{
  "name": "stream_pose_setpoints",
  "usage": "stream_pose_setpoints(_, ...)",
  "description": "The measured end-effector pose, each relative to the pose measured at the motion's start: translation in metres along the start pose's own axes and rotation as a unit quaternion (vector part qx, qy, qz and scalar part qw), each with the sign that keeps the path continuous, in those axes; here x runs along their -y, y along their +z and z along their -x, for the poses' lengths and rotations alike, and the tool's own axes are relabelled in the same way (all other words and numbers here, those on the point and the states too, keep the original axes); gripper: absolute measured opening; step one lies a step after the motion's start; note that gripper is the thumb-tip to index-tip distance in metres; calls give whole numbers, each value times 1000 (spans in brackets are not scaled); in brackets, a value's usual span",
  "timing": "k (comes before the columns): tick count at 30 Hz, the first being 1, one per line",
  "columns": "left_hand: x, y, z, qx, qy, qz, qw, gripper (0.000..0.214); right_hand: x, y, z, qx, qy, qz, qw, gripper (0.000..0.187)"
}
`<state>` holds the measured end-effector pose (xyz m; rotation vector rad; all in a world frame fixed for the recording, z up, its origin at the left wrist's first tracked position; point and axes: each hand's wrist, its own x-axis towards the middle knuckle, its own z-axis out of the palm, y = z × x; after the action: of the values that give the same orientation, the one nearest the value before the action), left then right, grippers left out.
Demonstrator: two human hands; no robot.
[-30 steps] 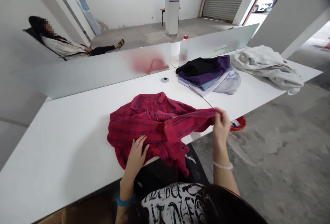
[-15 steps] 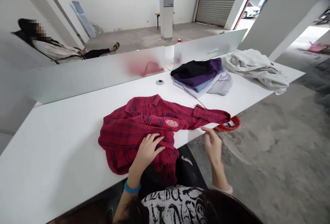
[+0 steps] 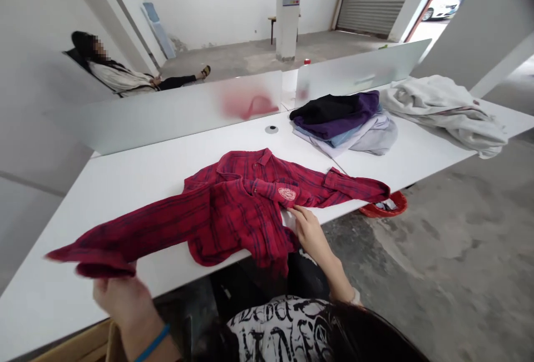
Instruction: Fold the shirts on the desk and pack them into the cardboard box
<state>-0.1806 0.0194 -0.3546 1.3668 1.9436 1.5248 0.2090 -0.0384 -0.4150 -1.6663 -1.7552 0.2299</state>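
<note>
A red plaid shirt (image 3: 233, 206) lies spread on the white table (image 3: 137, 178), its collar toward the far side and a round white badge on the chest. My left hand (image 3: 119, 298) is closed on the end of the shirt's left sleeve, which is stretched out toward the table's near left edge. My right hand (image 3: 308, 228) rests at the shirt's front hem near the table edge, fingers gripping the fabric. The right sleeve lies flat, pointing right.
A folded stack of black, purple and pale garments (image 3: 340, 120) sits at the back right, with a crumpled grey-white garment (image 3: 446, 106) beyond it. Frosted dividers (image 3: 175, 109) line the far edge. A red basket (image 3: 386, 206) sits on the floor. A person (image 3: 120, 75) reclines far off.
My right hand laid the right sleeve flat and moved to the shirt's front hem. My left hand left the shirt body and pulled the left sleeve out to the left.
</note>
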Motion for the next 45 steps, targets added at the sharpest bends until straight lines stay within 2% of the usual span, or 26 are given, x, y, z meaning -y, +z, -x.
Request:
stream_pose_setpoints(2, 8, -28, 13, -62, -35, -84, 994, 39, 0, 1, 0, -3, 26, -27, 999, 34)
stream_pose_setpoints(3, 10, -38, 21, -74, -49, -143, 986, 36, 1, 3, -1, 9, 31, -31, 999, 32)
stream_pose_setpoints(4, 10, -45, 30, -62, -59, -206, 975, 33, 2, 5, -1, 27, 31, -23, 999, 30)
stream_pose_setpoints(6, 9, -47, 48, 11, -75, -296, 952, 34, 6, 9, -2, 70, 17, 19, 997, 28)
stream_pose_setpoints(8, 6, -35, 65, 95, -86, -340, 932, 42, 13, 13, -5, 107, 1, 57, 993, 25)
stream_pose_setpoints(10, 3, -14, 81, 152, -48, -323, 933, 45, 23, 15, -7, 132, -11, 47, 990, 23)
stream_pose_setpoints(13, -2, 26, 103, 194, 73, -250, 946, 46, 39, 18, -8, 143, -7, -71, 987, 25)
stream_pose_setpoints(15, -4, 49, 113, 207, 110, -192, 953, 46, 49, 21, -4, 133, 24, -203, 970, 29)
stream_pose_setpoints(16, -5, 59, 116, 212, 112, -163, 957, 45, 54, 24, -2, 126, 51, -273, 952, 32)
stream_pose_setpoints(18, -7, 74, 121, 237, 92, -98, 962, 45, 63, 29, 5, 113, 126, -405, 899, 40)
stream_pose_setpoints(21, -11, 91, 125, 269, 11, 30, 963, 53, 74, 35, 11, 84, 268, -558, 781, 51)
stream_pose_setpoints(23, -15, 98, 126, 250, -56, 118, 960, 58, 78, 35, 12, 59, 344, -624, 699, 51)
stream_pose_setpoints(25, -19, 100, 124, 217, -106, 182, 953, 59, 79, 33, 11, 50, 397, -662, 634, 45)
stream_pose_setpoints(27, -26, 96, 120, 185, -128, 224, 948, 56, 77, 29, 11, 55, 430, -682, 589, 40)
stream_pose_setpoints(28, -30, 90, 117, 169, -133, 242, 946, 55, 75, 28, 12, 56, 437, -688, 577, 39)
stream_pose_setpoints(30, -36, 74, 112, 143, -154, 272, 939, 55, 71, 24, 15, 49, 441, -695, 565, 37)
stream_pose_setpoints(33, -38, 45, 108, 121, -228, 291, 921, 62, 66, 17, 23, 50, 444, -697, 560, 36)
stream_pose_setpoints(36, -24, 20, 113, 107, -296, 279, 907, 67, 62, 4, 32, 70, 438, -704, 554, 38)
stream_pose_setpoints(39, 0, 3, 128, 95, -323, 262, 905, 66, 55, -10, 45, 97, 412, -711, 562, 41)
stream_pose_setpoints(42, 23, -7, 148, 83, -301, 223, 924, 60, 45, -14, 61, 99, 405, -699, 581, 38)
stream_pose_setpoints(45, 35, -12, 166, 63, -187, 93, 976, 48, 36, -7, 76, 85, 391, -681, 614, 38)
